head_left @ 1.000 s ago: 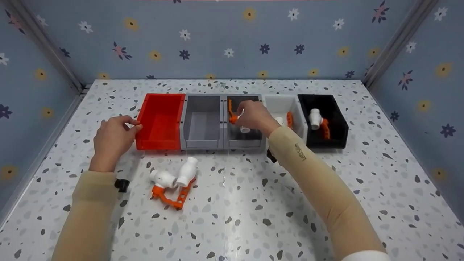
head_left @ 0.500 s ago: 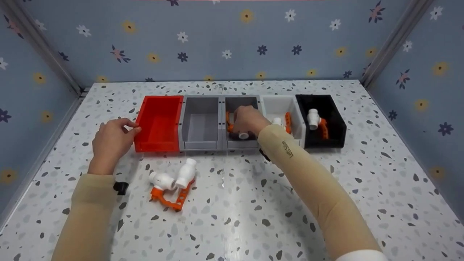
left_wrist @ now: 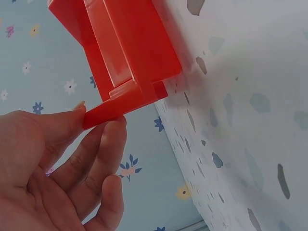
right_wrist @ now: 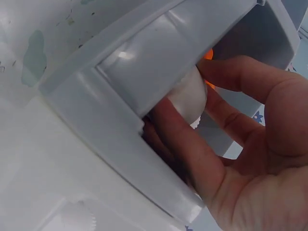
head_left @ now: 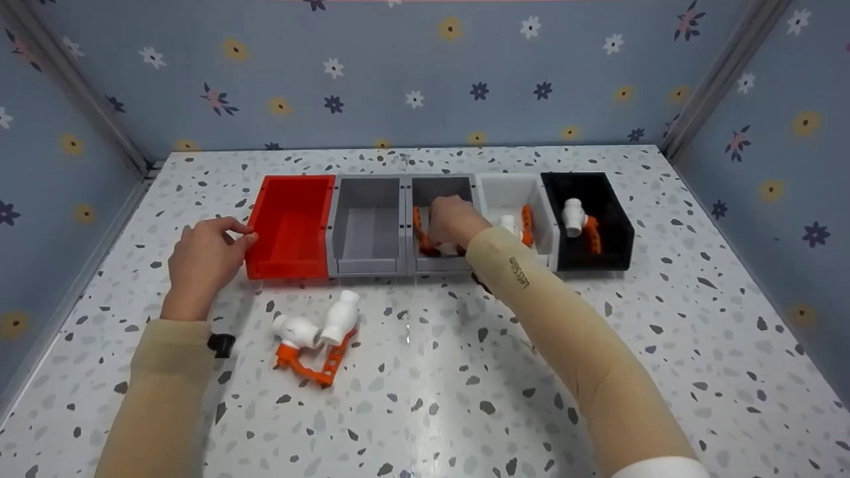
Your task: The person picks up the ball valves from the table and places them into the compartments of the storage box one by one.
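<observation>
My left hand (head_left: 206, 262) pinches the left rim of the red bin (head_left: 292, 229); in the left wrist view, thumb and fingers meet on the lip. My right hand (head_left: 455, 222) reaches down into the darker grey bin (head_left: 441, 264), third in the row. There it grips the white body of a ball valve (right_wrist: 190, 96), thumb on one side and fingers on the other. The valve's orange handle (head_left: 418, 229) shows along the bin's left wall; most of its body is hidden by the hand in the head view.
The lighter grey bin (head_left: 368, 265) stands between the red and darker grey bins. A white bin (head_left: 514, 189) and a black bin (head_left: 621, 245) each contain an orange-handled valve. Two more valves (head_left: 342, 317) lie together on the speckled table, in front of the row.
My right hand has lowered the valve deeper into the darker grey bin; its orange handle has sunk and tilted. The left hand keeps its hold on the red rim.
</observation>
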Available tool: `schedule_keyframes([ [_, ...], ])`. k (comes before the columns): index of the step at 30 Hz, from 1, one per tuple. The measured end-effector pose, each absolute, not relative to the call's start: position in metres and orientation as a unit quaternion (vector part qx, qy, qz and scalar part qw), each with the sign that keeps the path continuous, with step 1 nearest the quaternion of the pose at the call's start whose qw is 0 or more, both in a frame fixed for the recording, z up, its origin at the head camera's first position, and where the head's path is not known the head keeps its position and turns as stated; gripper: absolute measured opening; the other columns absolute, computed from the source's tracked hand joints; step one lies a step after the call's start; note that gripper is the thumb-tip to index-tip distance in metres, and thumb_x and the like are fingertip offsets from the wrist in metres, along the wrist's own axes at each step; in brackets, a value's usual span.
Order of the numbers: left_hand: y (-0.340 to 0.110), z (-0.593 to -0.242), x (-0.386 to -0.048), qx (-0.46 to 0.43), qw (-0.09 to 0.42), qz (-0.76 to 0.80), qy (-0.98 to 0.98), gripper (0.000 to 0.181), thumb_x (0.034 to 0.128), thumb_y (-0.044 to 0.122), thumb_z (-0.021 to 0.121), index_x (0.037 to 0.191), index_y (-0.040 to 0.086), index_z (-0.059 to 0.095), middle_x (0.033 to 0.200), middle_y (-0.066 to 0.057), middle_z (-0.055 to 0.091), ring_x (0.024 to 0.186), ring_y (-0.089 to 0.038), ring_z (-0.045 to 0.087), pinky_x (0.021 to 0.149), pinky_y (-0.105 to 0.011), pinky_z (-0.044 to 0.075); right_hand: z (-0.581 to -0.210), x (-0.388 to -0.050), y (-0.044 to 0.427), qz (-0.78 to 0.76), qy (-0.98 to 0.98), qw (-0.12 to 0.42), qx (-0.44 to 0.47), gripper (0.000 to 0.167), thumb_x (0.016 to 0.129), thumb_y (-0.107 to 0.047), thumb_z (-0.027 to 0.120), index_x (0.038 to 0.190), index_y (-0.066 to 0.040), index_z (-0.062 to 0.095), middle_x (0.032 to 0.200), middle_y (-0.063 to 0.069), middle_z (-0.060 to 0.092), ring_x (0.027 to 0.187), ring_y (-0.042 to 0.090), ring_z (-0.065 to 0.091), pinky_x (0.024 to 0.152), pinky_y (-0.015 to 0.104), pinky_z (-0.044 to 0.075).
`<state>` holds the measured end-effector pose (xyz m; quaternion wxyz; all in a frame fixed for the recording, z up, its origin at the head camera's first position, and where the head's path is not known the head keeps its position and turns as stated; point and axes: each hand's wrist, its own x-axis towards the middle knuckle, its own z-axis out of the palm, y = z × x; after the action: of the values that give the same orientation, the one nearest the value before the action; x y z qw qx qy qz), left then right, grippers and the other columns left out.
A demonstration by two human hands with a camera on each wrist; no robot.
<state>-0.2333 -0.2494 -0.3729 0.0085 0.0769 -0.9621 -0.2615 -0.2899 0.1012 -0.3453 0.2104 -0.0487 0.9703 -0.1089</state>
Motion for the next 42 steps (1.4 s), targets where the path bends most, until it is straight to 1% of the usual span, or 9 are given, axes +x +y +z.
schedule_keyframes([
  [5, -0.249, -0.373, -0.232, 0.073, 0.012, -0.261, -0.962, 0.034, 0.0995, 0.029, 0.060, 0.124, 0.006, 0.065, 0.107, -0.022, 0.061, 0.089, -0.035, 0.053, 0.069, -0.045, 0.049, -0.343, -0.291, 0.102, -0.088, 0.970, 0.217, -0.062, 0.022, 0.095, -0.008, 0.055, 0.074, -0.010, 0.053, 0.070, 0.004, 0.043, 0.056, 0.014, 0.035, 0.052, 0.029, 0.032],
  [10, -0.249, -0.373, -0.231, 0.071, 0.017, -0.263, -0.962, 0.034, 0.0995, 0.029, 0.060, 0.124, 0.006, 0.065, 0.106, -0.022, 0.061, 0.088, -0.035, 0.053, 0.069, -0.045, 0.048, -0.339, -0.289, 0.103, -0.082, 0.968, 0.226, -0.066, 0.011, 0.094, -0.015, 0.064, 0.090, -0.007, 0.070, 0.086, 0.006, 0.062, 0.063, 0.016, 0.048, 0.059, 0.031, 0.042],
  [13, -0.250, -0.373, -0.231, 0.072, 0.017, -0.261, -0.962, 0.034, 0.0997, 0.028, 0.059, 0.124, 0.006, 0.065, 0.106, -0.022, 0.061, 0.087, -0.035, 0.053, 0.070, -0.044, 0.048, -0.337, -0.288, 0.104, -0.073, 0.967, 0.230, -0.076, 0.016, 0.093, -0.019, 0.066, 0.099, -0.005, 0.073, 0.097, 0.009, 0.067, 0.067, 0.018, 0.054, 0.063, 0.033, 0.046],
  [23, -0.251, -0.374, -0.232, 0.068, 0.021, -0.257, -0.964, 0.037, 0.0995, 0.030, 0.060, 0.126, 0.005, 0.065, 0.105, -0.023, 0.064, 0.083, -0.034, 0.055, 0.064, -0.041, 0.049, -0.334, -0.290, 0.105, -0.065, 0.967, 0.229, -0.087, 0.012, 0.094, -0.019, 0.062, 0.088, -0.009, 0.064, 0.099, 0.010, 0.061, 0.067, 0.019, 0.045, 0.061, 0.034, 0.038],
  [26, -0.250, -0.374, -0.232, 0.068, 0.018, -0.258, -0.964, 0.037, 0.0995, 0.030, 0.060, 0.126, 0.005, 0.065, 0.106, -0.023, 0.063, 0.084, -0.034, 0.055, 0.064, -0.040, 0.049, -0.333, -0.290, 0.106, -0.068, 0.967, 0.228, -0.087, 0.014, 0.094, -0.023, 0.063, 0.090, -0.010, 0.067, 0.093, 0.007, 0.061, 0.068, 0.019, 0.048, 0.062, 0.035, 0.040],
  [32, -0.249, -0.374, -0.232, 0.070, 0.021, -0.258, -0.963, 0.035, 0.0994, 0.027, 0.060, 0.126, 0.005, 0.065, 0.107, -0.023, 0.064, 0.084, -0.034, 0.056, 0.067, -0.043, 0.050, -0.328, -0.288, 0.109, -0.091, 0.966, 0.231, -0.067, 0.034, 0.096, -0.025, 0.059, 0.065, -0.015, 0.049, 0.058, -0.001, 0.038, 0.050, 0.015, 0.039, 0.054, 0.033, 0.037],
  [38, -0.250, -0.374, -0.231, 0.073, 0.016, -0.264, -0.962, 0.035, 0.0996, 0.029, 0.060, 0.126, 0.006, 0.065, 0.107, -0.022, 0.062, 0.086, -0.035, 0.054, 0.069, -0.044, 0.049, -0.326, -0.285, 0.115, -0.115, 0.971, 0.183, -0.101, 0.041, 0.095, -0.025, 0.059, 0.059, -0.017, 0.042, 0.053, -0.003, 0.026, 0.048, 0.013, 0.020, 0.051, 0.033, 0.027],
  [40, -0.250, -0.374, -0.232, 0.073, 0.016, -0.266, -0.961, 0.035, 0.0996, 0.029, 0.060, 0.126, 0.006, 0.065, 0.108, -0.022, 0.061, 0.088, -0.035, 0.053, 0.070, -0.044, 0.049, -0.326, -0.283, 0.119, -0.124, 0.971, 0.170, -0.117, 0.033, 0.096, -0.027, 0.061, 0.066, -0.015, 0.055, 0.058, -0.003, 0.039, 0.051, 0.014, 0.029, 0.054, 0.034, 0.031],
  [42, -0.250, -0.374, -0.232, 0.074, 0.016, -0.267, -0.961, 0.035, 0.0995, 0.029, 0.060, 0.126, 0.006, 0.064, 0.108, -0.022, 0.061, 0.089, -0.035, 0.053, 0.071, -0.045, 0.049, -0.326, -0.283, 0.122, -0.131, 0.970, 0.163, -0.127, 0.024, 0.097, -0.031, 0.061, 0.081, -0.014, 0.068, 0.071, -0.001, 0.056, 0.060, 0.016, 0.044, 0.062, 0.036, 0.040],
])
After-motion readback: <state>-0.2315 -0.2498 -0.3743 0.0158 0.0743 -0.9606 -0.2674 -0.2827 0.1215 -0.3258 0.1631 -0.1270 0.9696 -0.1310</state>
